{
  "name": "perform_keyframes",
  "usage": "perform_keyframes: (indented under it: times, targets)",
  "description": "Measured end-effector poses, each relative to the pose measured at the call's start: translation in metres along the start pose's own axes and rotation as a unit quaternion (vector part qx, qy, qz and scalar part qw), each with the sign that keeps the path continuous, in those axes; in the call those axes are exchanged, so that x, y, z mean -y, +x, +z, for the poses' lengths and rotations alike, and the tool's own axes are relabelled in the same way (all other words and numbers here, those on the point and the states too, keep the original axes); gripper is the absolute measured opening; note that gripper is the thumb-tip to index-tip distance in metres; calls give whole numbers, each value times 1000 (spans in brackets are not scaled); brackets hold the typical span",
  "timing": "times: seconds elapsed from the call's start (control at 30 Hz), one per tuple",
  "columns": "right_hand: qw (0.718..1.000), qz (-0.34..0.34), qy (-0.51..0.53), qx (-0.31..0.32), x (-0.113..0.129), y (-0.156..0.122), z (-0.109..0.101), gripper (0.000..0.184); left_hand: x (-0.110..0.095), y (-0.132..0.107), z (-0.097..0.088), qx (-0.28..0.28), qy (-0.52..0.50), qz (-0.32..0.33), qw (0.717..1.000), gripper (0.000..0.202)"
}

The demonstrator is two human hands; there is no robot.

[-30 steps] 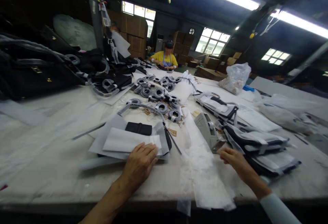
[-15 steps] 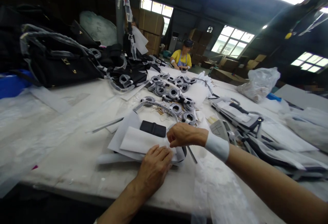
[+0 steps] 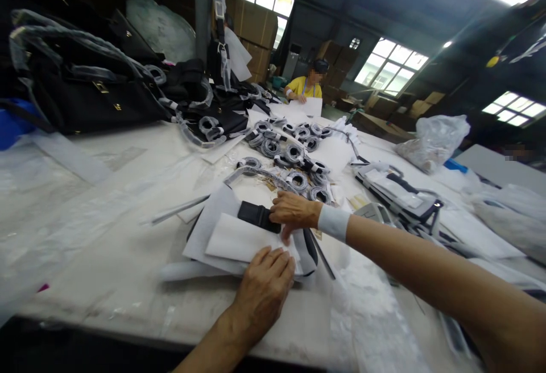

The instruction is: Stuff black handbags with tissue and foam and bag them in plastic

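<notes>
A bag lies on the table before me, mostly covered by white foam sheets [image 3: 236,237]; a dark edge of the bag [image 3: 310,248] shows at its right. Its plastic-wrapped handle [image 3: 239,174] arches behind it. On top of the sheets sits a black flap [image 3: 252,214] with a band across it. My left hand [image 3: 267,279] rests flat on the near edge of the foam, fingers stretched out. From the right my right hand [image 3: 294,212] reaches over, its fingers bent onto the right end of the black flap and its thumb down by the foam. What lies under the fingers is hidden.
Behind the bag are several plastic-wrapped strap coils [image 3: 294,154]. Black bags [image 3: 100,100] are piled at the left. More wrapped bag pieces [image 3: 396,191] and a clear plastic sack [image 3: 439,140] lie right. A co-worker in yellow [image 3: 298,86] handles a white sheet across the table.
My right hand has moved from the foam up and left onto the black flap, its fingers reaching farther forward. My left hand stays on the foam. The co-worker has lifted a white sheet.
</notes>
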State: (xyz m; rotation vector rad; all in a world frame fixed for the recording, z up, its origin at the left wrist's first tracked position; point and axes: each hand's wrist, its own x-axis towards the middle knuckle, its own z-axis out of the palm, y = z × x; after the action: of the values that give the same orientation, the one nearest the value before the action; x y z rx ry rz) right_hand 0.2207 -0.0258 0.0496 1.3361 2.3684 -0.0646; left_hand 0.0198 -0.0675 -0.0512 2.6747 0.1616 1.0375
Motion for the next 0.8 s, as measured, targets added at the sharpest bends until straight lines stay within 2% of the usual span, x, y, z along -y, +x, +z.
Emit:
perform_keyframes:
  times: [0.07,0.13,0.2,0.27,0.33,0.4,0.47,0.53,0.63,0.73,0.8]
  targets:
    - [996,55,22,-60,-13,-10,4,34,0,0,1,-1,1,1,1000,27]
    - [976,164,43,-137,-16,-24,7,36,1,-1,1,-4,-1,0,1000,26]
    - [935,275,61,-216,-7,-39,10,32,1,-1,1,-7,-3,-3,1000,25]
    - [896,326,97,-285,16,-51,16,17,1,-2,1,-1,-4,-3,1000,26]
    - [879,316,153,-323,46,-58,26,8,0,-1,0,18,-4,-7,1000,26]
    - [889,273,194,-312,73,-59,41,12,0,-1,-1,34,-4,-11,999,25]
    - [900,245,204,-298,89,-58,55,20,1,1,-3,37,-3,-12,999,27]
    - [902,234,211,-295,95,-57,64,27,2,2,-6,41,-2,-12,999,29]
    - [896,250,221,-292,97,-59,64,30,3,4,-10,68,-11,-14,998,27]
    - [873,285,216,-331,108,-60,58,36,5,5,-9,85,-29,-17,996,24]
    - [862,286,223,-354,122,-57,59,43,7,5,-8,76,-46,-16,996,27]
